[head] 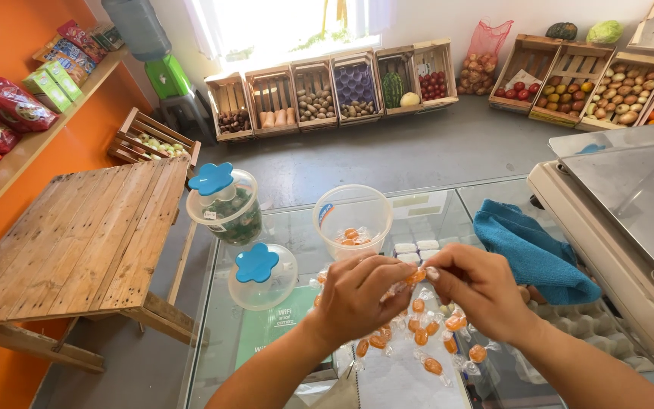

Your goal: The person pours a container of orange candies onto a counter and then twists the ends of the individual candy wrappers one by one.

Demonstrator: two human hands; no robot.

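Observation:
Both my hands meet above the glass counter [297, 227] and pinch one orange wrapped candy [415, 276] between them. My left hand [357, 295] holds its left end, my right hand [478, 288] its right end. Under them lies a loose heap of several orange wrapped candies [425, 341]. Just beyond my hands stands an open clear plastic jar [353, 218] with a few orange candies at its bottom. Its clear lid with a blue flower-shaped knob [260, 274] lies on the glass to the left.
A closed clear jar of green candies [225, 204] stands at the left counter edge. A blue cloth [531, 250] lies beside a weighing scale [630, 220] on the right. A wooden table [77, 242] sits left; crates of produce [327, 95] line the far floor.

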